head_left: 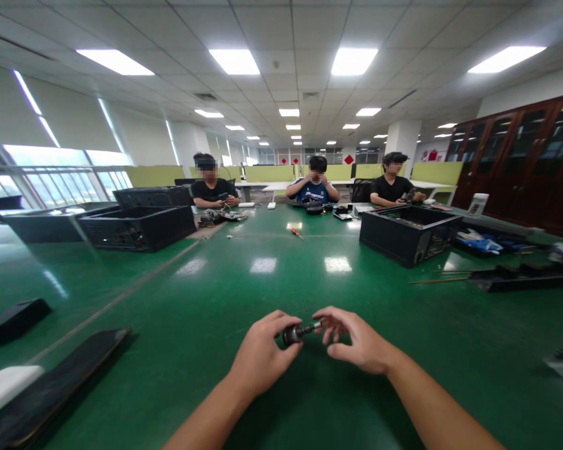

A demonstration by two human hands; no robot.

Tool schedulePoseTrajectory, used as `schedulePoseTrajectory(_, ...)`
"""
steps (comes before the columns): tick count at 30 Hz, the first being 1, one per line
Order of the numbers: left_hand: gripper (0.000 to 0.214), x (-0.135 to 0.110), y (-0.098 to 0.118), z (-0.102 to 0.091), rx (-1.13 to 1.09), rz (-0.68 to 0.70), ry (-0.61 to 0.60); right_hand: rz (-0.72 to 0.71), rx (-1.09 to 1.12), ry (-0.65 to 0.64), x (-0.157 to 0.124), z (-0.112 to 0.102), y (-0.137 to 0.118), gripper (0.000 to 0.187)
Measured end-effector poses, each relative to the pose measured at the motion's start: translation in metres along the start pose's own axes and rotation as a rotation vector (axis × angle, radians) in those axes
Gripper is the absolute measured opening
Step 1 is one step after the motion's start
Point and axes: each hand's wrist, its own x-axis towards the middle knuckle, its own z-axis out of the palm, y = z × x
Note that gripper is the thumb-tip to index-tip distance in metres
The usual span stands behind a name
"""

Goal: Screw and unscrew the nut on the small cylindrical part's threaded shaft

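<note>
Green table (206, 300); black cases (141, 228)

Case (143, 228) left, case (406, 234) right, screwdriver (296, 234) between, on table (216, 300).

The left hand (263, 353) hides the near end of the small dark metal part (296, 333) — too small to identify — both forearms cut off below.

I see a large office with a long green table (272, 262) – its surface is glossy and reflects the ceiling light panels (354, 60). Windows (51, 178) with white blinds fill the left of the frame. A dark wooden cabinet (520, 156) stands at the right, and yellow-green partitions (269, 172) cross the far centre.
</note>
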Motion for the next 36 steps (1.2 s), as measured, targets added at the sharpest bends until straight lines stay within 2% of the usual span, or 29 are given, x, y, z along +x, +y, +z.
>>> schedulePoseTrajectory(5,0.039,-0.015,-0.011,0.012,-0.03,0.081,-0.039,0.069,-0.263,-0.06,-0.001,0.009,-0.007,0.028)
schedulePoseTrajectory(10,0.039,-0.02,-0.013,0.014,-0.141,0.075,-0.045,0.097,-0.339,-0.072,0.001,0.017,-0.008,0.014)
schedulePoseTrajectory(11,0.038,-0.019,-0.012,0.014,-0.152,0.076,-0.037,0.099,-0.333,-0.077,0.001,0.019,-0.007,0.016)
schedulePoseTrajectory(14,0.035,-0.019,-0.01,0.014,-0.171,0.078,-0.018,0.093,-0.288,-0.09,0.003,0.023,-0.002,0.04)
schedulePoseTrajectory(16,0.035,-0.019,-0.008,0.013,-0.184,0.083,-0.02,0.088,-0.262,-0.095,0.004,0.025,0.0,0.048)
schedulePoseTrajectory(26,0.033,-0.021,-0.005,0.012,-0.19,0.048,0.005,0.076,-0.345,-0.044,0.004,0.027,-0.008,0.022)
schedulePoseTrajectory(36,0.03,-0.021,-0.007,0.01,-0.176,0.054,0.04,0.045,-0.38,-0.001,0.002,0.023,-0.013,0.012)
